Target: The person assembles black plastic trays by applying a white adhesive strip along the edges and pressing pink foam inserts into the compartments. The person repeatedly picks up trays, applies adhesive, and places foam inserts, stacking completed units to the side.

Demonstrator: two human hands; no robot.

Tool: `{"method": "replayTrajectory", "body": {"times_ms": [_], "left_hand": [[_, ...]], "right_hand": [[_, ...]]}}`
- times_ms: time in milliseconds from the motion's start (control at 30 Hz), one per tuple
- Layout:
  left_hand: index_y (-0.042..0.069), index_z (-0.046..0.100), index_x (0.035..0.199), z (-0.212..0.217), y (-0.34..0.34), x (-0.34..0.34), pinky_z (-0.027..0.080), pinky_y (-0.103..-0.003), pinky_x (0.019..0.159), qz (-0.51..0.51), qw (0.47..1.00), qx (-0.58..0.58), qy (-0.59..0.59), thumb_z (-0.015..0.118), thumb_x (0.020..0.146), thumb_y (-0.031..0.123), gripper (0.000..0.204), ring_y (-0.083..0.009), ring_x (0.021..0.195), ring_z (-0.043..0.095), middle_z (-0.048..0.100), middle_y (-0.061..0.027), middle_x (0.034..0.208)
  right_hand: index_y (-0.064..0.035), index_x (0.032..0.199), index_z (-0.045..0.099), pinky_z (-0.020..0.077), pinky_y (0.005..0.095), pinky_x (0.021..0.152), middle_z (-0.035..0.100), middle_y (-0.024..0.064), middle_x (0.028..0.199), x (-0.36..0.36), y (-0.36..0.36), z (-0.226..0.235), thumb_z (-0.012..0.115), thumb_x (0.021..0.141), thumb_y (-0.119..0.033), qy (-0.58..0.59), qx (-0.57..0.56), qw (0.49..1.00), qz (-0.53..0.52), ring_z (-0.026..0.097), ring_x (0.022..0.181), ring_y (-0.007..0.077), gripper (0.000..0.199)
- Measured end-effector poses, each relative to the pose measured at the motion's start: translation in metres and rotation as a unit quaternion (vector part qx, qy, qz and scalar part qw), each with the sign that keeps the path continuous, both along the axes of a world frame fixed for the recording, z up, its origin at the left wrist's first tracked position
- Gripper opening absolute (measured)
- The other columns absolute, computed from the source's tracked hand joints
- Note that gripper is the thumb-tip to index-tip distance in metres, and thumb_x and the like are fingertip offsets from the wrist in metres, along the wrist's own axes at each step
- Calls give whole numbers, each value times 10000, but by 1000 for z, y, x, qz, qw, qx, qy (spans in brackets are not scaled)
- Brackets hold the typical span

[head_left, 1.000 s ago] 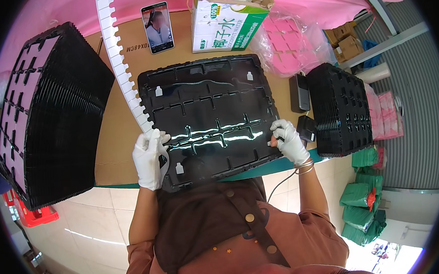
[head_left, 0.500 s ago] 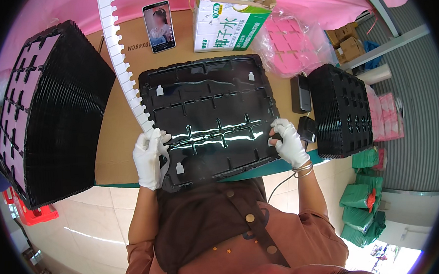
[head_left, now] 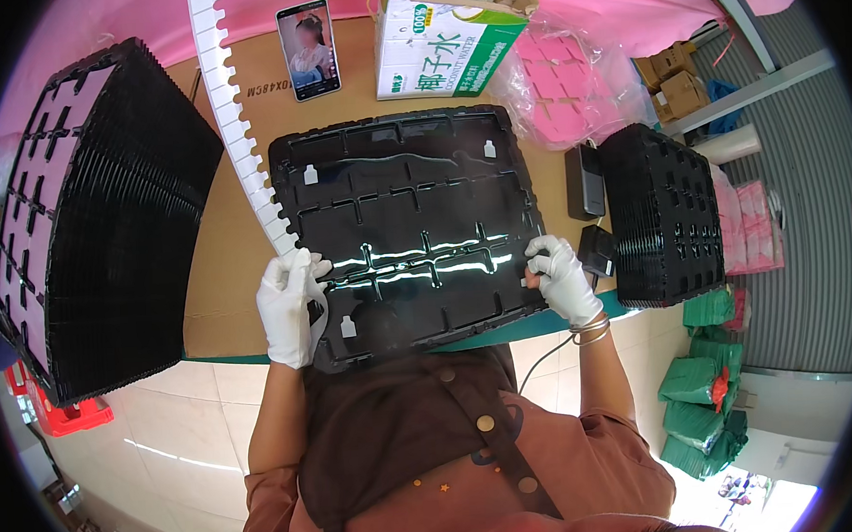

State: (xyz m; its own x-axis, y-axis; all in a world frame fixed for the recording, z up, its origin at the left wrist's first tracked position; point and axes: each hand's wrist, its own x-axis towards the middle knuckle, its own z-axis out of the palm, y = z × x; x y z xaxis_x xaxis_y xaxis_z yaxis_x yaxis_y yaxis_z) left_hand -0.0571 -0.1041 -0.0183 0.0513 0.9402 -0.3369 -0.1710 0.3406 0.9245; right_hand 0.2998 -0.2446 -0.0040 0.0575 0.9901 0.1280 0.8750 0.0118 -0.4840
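A glossy black plastic tray (head_left: 409, 223) with moulded compartments and small white tabs lies flat on the brown table (head_left: 219, 267) in front of me. My left hand (head_left: 291, 307), in a white glove, grips the tray's near left edge. My right hand (head_left: 560, 276), also gloved, holds its near right corner. A white notched strip (head_left: 236, 131) runs from the top of the view down to my left hand.
A tall stack of black trays (head_left: 86, 216) stands at the left, a smaller stack (head_left: 659, 215) at the right. Behind the tray are a propped phone (head_left: 307, 49), a green and white carton (head_left: 443, 39), and pink trays in a clear bag (head_left: 561, 81).
Both hands have stayed on the tray's near edge; the right hand shifted slightly along the corner. The tray has hardly moved.
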Motion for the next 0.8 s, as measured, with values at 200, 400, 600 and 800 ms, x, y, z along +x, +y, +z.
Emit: {"method": "replayTrajectory", "body": {"times_ms": [200,400,600,800], "left_hand": [[41,603,1044,-1,0,0,501,-275,724,-5,1000,4,6,650,951,257,240,-184,901,695,688,-96,1012],[41,603,1043,1,1,-1,497,-274,719,-9,1000,-2,14,650,952,257,239,-182,902,694,692,-99,1009],[39,605,1037,-2,1,-2,496,-275,721,-9,1000,-2,5,648,953,260,240,-183,905,695,693,-98,1009],[37,608,1045,-2,0,-2,502,-278,736,-6,1000,4,5,646,954,263,247,-186,921,698,693,-96,1009]], "right_hand": [[-23,745,600,510,380,692,616,91,938,-1,3,4,678,610,146,29,1,1000,3,568,851,303,230],[-23,748,568,487,391,654,589,102,802,-28,8,-2,646,605,155,-73,51,991,-105,563,766,310,241],[-35,738,569,478,381,680,605,89,878,-7,1,2,687,587,119,-18,17,1000,7,554,792,312,246],[-40,741,568,480,382,703,607,83,902,-4,-1,3,695,585,119,31,24,999,5,550,808,314,256]]}}
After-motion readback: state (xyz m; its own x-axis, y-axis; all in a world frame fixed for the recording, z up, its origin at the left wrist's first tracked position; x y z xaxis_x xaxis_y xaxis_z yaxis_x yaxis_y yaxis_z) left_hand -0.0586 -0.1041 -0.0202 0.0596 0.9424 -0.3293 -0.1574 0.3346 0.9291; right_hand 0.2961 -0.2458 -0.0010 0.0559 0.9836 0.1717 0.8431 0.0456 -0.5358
